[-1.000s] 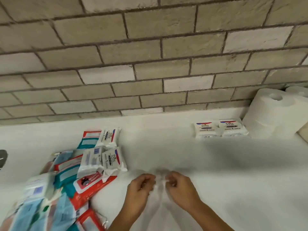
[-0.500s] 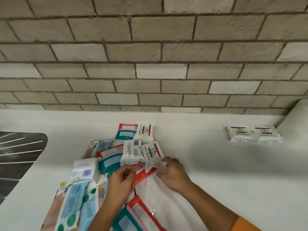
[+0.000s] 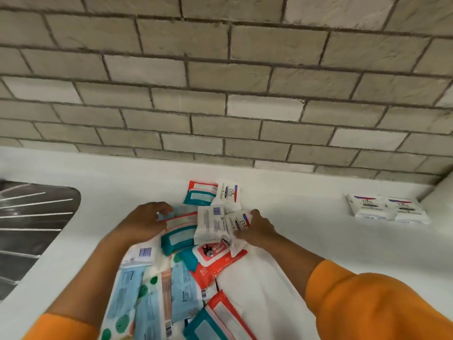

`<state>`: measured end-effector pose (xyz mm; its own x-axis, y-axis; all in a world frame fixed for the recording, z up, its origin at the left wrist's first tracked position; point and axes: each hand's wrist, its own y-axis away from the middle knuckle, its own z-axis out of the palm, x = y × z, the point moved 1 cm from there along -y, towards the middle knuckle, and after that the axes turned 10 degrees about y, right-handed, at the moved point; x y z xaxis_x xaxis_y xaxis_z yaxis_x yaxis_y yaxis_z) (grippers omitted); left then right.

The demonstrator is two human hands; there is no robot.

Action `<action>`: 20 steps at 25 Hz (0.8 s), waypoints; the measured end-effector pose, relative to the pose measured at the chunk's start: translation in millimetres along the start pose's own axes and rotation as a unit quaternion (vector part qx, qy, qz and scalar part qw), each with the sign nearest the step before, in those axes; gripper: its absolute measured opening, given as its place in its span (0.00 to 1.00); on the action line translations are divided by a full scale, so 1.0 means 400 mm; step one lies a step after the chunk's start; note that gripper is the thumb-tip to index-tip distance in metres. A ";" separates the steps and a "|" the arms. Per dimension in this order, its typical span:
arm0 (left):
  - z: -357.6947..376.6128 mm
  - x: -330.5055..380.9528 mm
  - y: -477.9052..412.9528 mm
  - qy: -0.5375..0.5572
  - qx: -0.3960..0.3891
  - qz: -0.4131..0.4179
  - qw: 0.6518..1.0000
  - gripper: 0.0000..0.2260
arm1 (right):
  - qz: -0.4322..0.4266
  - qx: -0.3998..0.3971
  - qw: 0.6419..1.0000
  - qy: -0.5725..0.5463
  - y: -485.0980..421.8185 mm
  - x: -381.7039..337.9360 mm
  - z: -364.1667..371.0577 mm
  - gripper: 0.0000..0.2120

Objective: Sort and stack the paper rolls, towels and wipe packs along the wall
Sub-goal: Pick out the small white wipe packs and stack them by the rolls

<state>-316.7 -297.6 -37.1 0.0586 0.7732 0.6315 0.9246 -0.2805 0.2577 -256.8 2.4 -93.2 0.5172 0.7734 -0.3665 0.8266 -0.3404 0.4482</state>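
A pale brick wall [image 3: 220, 94] runs behind the white tabletop [image 3: 306, 241], with a ribbed steel sink drainer [image 3: 31, 217] at your far left.

Your right hand [image 3: 259, 230] pinches a white Dove pack [image 3: 239, 223] by its right end, thumb on top and fingers curled under. Your left hand [image 3: 144, 222] curls over the left edge of a teal-and-red pack [image 3: 180, 220]. Both hands are on the far end of the loose pile, with a white barcode-side pack [image 3: 210, 224] lying between them.

The step in hand looks like pulling one kind out of the heap. Lift the Dove pack straight up before you carry it off — its corner overlaps the barcode-side pack and the red Wipes pack [image 3: 215, 256] just below, and a sideways drag would likely pull those along. Use the left hand to pin the pile instead of lifting a second pack.

The likely spot for it is to your right: two matching Dove packs [image 3: 387, 209] sit side by side against the wall, well apart from your hands, beside a white paper roll [image 3: 441, 195] at the picture's edge. More pale blue packs [image 3: 137, 290] lie nearer you on a white towel [image 3: 257, 285] — unsorted.
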 end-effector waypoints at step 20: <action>-0.054 -0.170 0.023 -0.169 -0.124 0.068 0.976 0.48 | 0.105 0.010 0.994 0.007 0.006 -0.006 0.082 0.52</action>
<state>-320.2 -365.0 -61.8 0.3327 0.8510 0.4063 0.7832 -0.4893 0.3837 -248.8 -17.9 -117.8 0.6754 0.6915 -0.2562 0.7055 -0.5045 0.4978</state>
